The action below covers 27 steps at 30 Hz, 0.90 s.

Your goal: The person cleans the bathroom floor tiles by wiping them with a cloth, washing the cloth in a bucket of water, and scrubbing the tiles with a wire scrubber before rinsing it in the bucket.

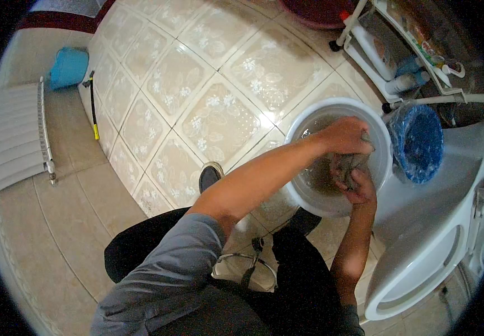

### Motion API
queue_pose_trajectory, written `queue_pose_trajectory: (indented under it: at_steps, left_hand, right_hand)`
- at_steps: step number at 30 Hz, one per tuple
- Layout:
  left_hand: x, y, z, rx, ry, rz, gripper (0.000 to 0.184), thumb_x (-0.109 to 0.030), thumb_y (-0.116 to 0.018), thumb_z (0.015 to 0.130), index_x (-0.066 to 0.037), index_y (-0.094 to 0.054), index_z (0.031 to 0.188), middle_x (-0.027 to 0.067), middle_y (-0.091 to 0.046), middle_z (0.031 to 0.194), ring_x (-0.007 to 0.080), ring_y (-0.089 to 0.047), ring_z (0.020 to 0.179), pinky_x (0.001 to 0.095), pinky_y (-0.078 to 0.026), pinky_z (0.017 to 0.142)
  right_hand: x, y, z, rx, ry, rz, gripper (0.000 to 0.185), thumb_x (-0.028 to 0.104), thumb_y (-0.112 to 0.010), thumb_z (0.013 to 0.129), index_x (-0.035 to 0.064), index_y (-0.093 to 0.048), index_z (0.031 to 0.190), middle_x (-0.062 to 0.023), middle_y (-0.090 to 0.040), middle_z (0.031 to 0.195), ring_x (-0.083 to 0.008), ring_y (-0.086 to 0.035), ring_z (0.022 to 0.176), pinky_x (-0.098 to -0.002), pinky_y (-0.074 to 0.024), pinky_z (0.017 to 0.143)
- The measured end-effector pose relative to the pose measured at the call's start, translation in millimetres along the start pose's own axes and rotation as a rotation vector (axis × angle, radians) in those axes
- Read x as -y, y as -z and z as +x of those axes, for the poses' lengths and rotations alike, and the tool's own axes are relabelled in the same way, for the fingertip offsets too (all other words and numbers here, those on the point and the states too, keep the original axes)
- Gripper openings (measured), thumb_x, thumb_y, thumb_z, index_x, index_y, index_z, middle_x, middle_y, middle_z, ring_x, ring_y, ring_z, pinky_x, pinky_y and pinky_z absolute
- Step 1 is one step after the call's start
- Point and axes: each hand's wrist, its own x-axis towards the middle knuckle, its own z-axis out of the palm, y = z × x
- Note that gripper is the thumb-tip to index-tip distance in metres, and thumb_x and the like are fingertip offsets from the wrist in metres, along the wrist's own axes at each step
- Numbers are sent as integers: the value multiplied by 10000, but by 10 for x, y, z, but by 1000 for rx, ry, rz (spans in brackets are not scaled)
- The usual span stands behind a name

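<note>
The person sits or bends over a white basin (338, 102), which stands on the tiled floor (197, 106) and contains brownish water (320, 180). A grey wet cloth (357, 162) is between the two hands, above the water and inside the circle of the rim. The left hand (347, 136) is at the upper side, with the fingers curled around one part of the cloth. The right hand (360, 189) is lower, and its fingers are bent and grasp the other part; how tightly they press, I cannot tell. Just beside the basin, at the right, there is a blue bin (417, 144) lined with a transparent bag, and near it a white toilet (415, 274). Above the bin, a rack holds a white bottle (372, 50) with red cap. Well apart, on the left side, are a light blue bucket (69, 68) and a white radiator (15, 137).
</note>
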Motion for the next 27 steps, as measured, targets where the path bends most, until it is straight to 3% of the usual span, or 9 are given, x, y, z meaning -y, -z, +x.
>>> queue_pose_trajectory:
  at_steps: [5,8,11,13,15,18,22,25,27]
  left_hand:
    - [42,-186,72,3,125,21,584,-481,-687,752,-59,-641,1154,243,-621,1178,429,-571,1128,504,-441,998]
    - [233,-632,50,-247,210,29,530,-397,-702,712,-18,-650,1078,257,-631,1128,426,-596,1079,483,-471,964]
    - [249,-485,9,-251,218,-35,481,-308,-724,717,1,-645,1077,234,-653,1099,381,-630,1044,438,-497,940]
    - [182,-249,-150,-20,185,-143,499,-293,-731,765,-8,-625,1161,203,-654,1143,343,-626,1075,409,-487,964]
    - [78,32,-264,138,104,-1027,538,-271,-725,860,-46,-547,1314,134,-637,1217,270,-596,1136,371,-443,1013]
    - [-39,126,-166,429,87,-1428,551,-222,-714,898,-16,-491,1358,130,-661,1147,250,-613,1113,371,-446,1000]
    - [-226,242,-46,310,256,-974,239,-136,-661,920,-17,-628,1125,59,-653,909,168,-639,850,298,-515,778]
    - [-153,88,56,222,132,-716,245,-166,-648,941,-52,-624,1156,46,-657,970,151,-635,860,295,-517,828]
    - [-120,-2,78,186,73,-617,257,-185,-640,945,-39,-622,1155,64,-667,979,177,-647,879,315,-521,830]
  right_hand:
    - [98,-548,105,-330,54,-405,662,237,-738,819,72,-430,1381,-123,-590,1243,-251,-626,1036,-323,-553,699]
    - [-61,-408,279,-664,215,-1453,557,182,-707,842,65,-473,1333,-121,-612,1186,-216,-641,997,-328,-549,722]
    - [-207,-279,407,-471,564,-1148,521,173,-685,842,49,-493,1311,-133,-622,1135,-196,-643,921,-304,-535,703]
    - [-123,-447,110,-511,48,-331,514,195,-680,828,20,-503,1277,-144,-625,1087,-196,-621,834,-273,-510,665]
    - [-71,-321,-40,-38,-168,320,486,197,-678,813,6,-509,1227,-150,-607,1033,-195,-599,773,-257,-477,545]
    - [-191,-771,-188,-212,-51,316,432,209,-657,844,10,-500,1195,-140,-572,968,-174,-564,697,-226,-432,451]
    - [-99,-635,-26,209,-178,664,383,230,-632,896,24,-488,1186,-118,-564,977,-136,-519,653,-190,-414,465]
    - [-70,-583,104,276,-191,525,313,198,-646,875,62,-573,1147,-66,-634,979,-134,-565,698,-242,-452,548]
    - [-85,-620,113,-107,-218,33,257,249,-667,885,44,-596,1023,-45,-583,861,-100,-519,655,-235,-354,444]
